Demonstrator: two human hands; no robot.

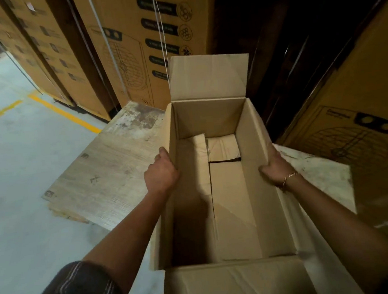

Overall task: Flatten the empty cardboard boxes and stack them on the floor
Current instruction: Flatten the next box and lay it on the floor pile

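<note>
An open cardboard box (217, 180) is held in the centre of the frame, its far flap (208, 75) standing upright and its near flap (233, 284) folded toward the bottom edge. The left hand (161, 173) is closed over the rim of the left wall, and the right hand (273, 165) is clamped on the right wall, thumb inside and fingers outside. The bottom flaps (228, 202) are seen lying loose and uneven inside, with a dark gap between them (the base looks partly undone). Flattened sheets (101, 169) lie on the floor (15, 186) at centre left, beside the box. A risk is judged here: if the walls are pushed together squarely, not diagonally, the panels may buckle or tear. The loose base flaps could also catch and keep the box from collapsing flat.
</note>
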